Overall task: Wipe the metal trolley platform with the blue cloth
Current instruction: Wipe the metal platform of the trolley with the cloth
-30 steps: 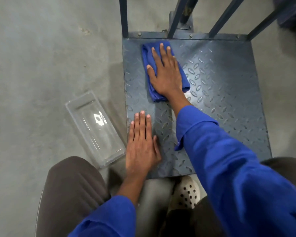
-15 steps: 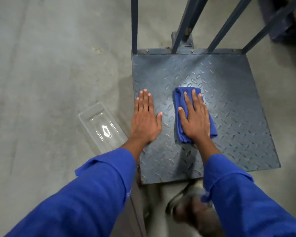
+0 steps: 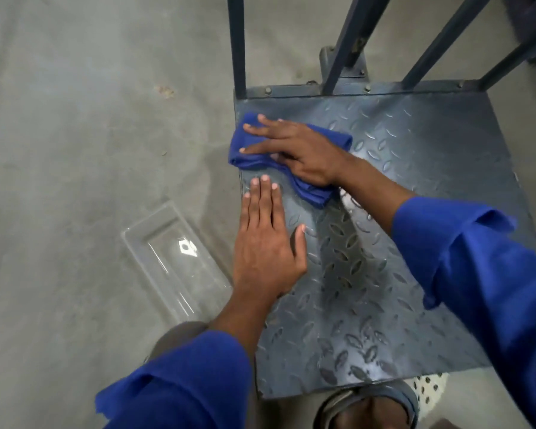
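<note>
Smooth grey concrete floor (image 3: 75, 119) bearing a square dark-grey steel trolley platform (image 3: 430, 187), embossed with raised diamond tread and riveted along its far edge. A clear rectangular plastic tray (image 3: 174, 261) lies on the floor just left of it. The folded soft blue cloth (image 3: 310, 190) sits at the platform's far-left corner, slightly overhanging the left edge, pressed under the released, straight-fingered right hand (image 3: 300, 153). The left hand (image 3: 266, 243), likewise released, braces flat on the tread just nearer. Likely faults: cloth slipping off the edge; folds snagging on ridges; hollows between ridges left unwiped
</note>
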Demonstrator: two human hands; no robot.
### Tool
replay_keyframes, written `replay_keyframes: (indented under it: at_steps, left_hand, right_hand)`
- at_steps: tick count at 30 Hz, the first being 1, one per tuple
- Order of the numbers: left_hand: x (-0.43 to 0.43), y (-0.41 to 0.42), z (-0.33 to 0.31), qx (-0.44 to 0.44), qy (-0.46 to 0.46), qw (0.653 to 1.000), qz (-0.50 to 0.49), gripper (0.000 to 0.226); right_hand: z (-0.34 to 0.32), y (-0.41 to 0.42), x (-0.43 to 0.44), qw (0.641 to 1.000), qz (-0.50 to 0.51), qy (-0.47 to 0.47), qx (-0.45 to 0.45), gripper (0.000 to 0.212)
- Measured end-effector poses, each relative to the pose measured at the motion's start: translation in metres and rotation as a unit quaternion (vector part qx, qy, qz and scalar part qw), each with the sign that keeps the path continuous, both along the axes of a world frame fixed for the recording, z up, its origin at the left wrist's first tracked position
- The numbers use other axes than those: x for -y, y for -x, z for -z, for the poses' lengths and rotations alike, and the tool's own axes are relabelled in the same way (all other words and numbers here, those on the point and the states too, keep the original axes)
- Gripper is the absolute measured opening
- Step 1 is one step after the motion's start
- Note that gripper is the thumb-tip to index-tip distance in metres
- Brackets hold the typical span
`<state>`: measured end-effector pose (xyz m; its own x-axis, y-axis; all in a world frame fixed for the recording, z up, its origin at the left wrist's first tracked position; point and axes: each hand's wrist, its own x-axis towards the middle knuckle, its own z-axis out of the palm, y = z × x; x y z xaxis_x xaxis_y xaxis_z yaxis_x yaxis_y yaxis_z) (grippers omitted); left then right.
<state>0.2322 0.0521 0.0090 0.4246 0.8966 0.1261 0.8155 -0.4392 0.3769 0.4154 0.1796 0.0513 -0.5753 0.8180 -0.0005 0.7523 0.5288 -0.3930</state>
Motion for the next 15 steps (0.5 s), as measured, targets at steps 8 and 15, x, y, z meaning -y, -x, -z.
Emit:
replay_keyframes:
  at_steps: [8, 15]
  left_hand:
    - [-0.001, 0.000, 0.000, -0.009, -0.016, 1.000, -0.004, 0.081]
    - [-0.001, 0.000, 0.000, -0.016, -0.014, 1.000, -0.006, 0.081]
  right_hand:
    - [-0.006, 0.008, -0.019, 0.997, -0.072, -0.008, -0.031, 0.054]
    - [-0.010, 0.002, -0.016, 0.998, 0.042, -0.016, -0.038, 0.054]
